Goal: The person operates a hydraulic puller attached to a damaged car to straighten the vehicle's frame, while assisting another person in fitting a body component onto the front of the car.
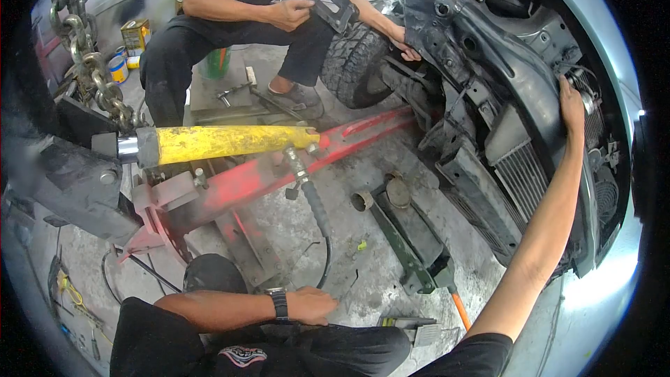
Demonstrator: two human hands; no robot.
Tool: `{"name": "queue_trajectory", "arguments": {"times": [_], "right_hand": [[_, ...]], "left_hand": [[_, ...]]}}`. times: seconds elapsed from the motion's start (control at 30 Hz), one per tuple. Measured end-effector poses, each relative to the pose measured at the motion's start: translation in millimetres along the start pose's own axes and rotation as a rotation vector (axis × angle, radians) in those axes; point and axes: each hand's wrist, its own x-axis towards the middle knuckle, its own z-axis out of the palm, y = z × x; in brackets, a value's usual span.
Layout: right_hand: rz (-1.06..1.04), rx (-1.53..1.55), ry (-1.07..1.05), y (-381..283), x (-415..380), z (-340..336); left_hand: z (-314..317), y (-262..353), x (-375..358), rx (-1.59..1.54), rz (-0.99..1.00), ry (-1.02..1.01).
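My right hand [571, 106], at the end of an outstretched arm, rests against the upper edge of the dark front body panel [525, 87] of a stripped vehicle. Its fingers look extended along the metal. Below it sits a finned radiator or cooler [525, 174]. My left hand [312, 306], with a dark watch [279, 304] on the wrist, hangs near my thigh, and its fingertips are turned down and mostly hidden. Just beyond that hand, a black hose [326, 241] runs down from a yellow hydraulic cylinder [237, 144].
A red steel beam [255, 185] lies under the cylinder; a heavy chain [98, 80] hangs at left. A green floor jack [412, 230] with an orange handle [460, 309] stands at centre right. Opposite, a co-worker holds a dark bracket-like part [328, 5] beside the tire [354, 63].
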Motion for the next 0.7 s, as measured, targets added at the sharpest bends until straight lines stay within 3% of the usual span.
{"name": "queue_trajectory", "arguments": {"times": [0.23, 0.43, 0.63, 0.7], "right_hand": [[0.063, 0.03, -0.072, -7.7, 0.7, -7.6], [0.106, 0.041, -0.076, -10.6, 0.3, -7.6], [-0.003, -0.021, -0.034, -13.5, -4.7, -9.1], [-0.007, -0.028, -0.038, -7.9, -0.8, -6.5]], "left_hand": [[-8.8, 6.1, 1.1, 0.012, -0.048, -0.081], [9.2, -6.8, 2.9, 0.023, 0.016, -0.015], [-6.6, 5.6, 1.5, 0.031, -0.058, -0.109], [-1.0, -0.3, -0.1, 0.033, 0.004, -0.039]]}}
